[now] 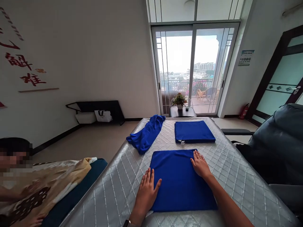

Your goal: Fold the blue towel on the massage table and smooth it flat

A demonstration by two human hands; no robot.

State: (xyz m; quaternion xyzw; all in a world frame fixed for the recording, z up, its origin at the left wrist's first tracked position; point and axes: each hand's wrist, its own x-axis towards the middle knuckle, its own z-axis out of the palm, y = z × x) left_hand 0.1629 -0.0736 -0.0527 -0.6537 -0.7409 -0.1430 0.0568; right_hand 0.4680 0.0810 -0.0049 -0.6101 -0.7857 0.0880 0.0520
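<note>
A blue cushion cover [180,183], flat and roughly square, lies on the silver quilted table cover [111,192] in front of me. My left hand [147,190] rests with fingers stretched along its left edge. At the upper right corner, my right hand [200,164] presses down, fingers spread out. Neither hand grips anything. Beyond them sits a neat stack of the same blue covers [194,130], with a white tag at its front edge. To its left a crumpled blue cloth [148,134] lies in a loose heap.
A black armchair [279,142] stands close on the right. At left, a person [16,176] is beside a brown patterned blanket [56,176]. A potted plant [180,100] on a small table stands beyond the far edge, before the sliding glass door [193,69].
</note>
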